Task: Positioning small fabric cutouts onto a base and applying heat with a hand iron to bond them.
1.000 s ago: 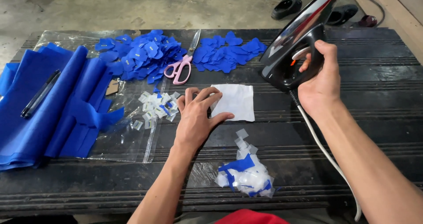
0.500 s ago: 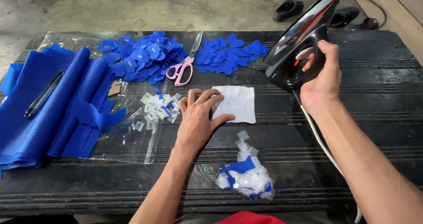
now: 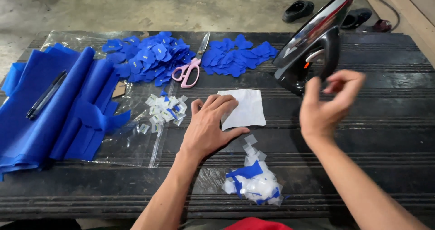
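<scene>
Risk first: our right hand (image 3: 327, 107) hangs in the air w/ fingers loosely curled and nothing in it, just in front of the black iron (image 3: 312, 49), which stands tipped up on its heel at the far right of the table (image 3: 389, 121). We judge a careless swing of that hand could knock the iron over, and if it's hot it could scorch fabric or skin; we can't tell from here whether it's on. Its cord isn't clearly visible near the wrist, so a snag is possible but unconfirmed.

Left hand (image 3: 209, 126) lies flat, fingers spread, fingertips pressing the near-left edge of the white cloth square (image 3: 244, 107); it grips nothing, just pins it. The square sits mid-table, touching the left hand, a bit apart from the right hand and just left of the iron's base. If the left hand lifts, we reckon the light square could shift.

Around it: pink-handled scissors (image 3: 190, 67) beyond the square, between two heaps of blue cut pieces (image 3: 149, 55); small white tabs (image 3: 165, 110) on clear plastic sheet (image 3: 136, 144) to the left; blue fabric folds (image 3: 54, 107) w/ a black pen (image 3: 45, 96) on top, far left; scrap pile of white & blue bits (image 3: 253, 182) near our body.
</scene>
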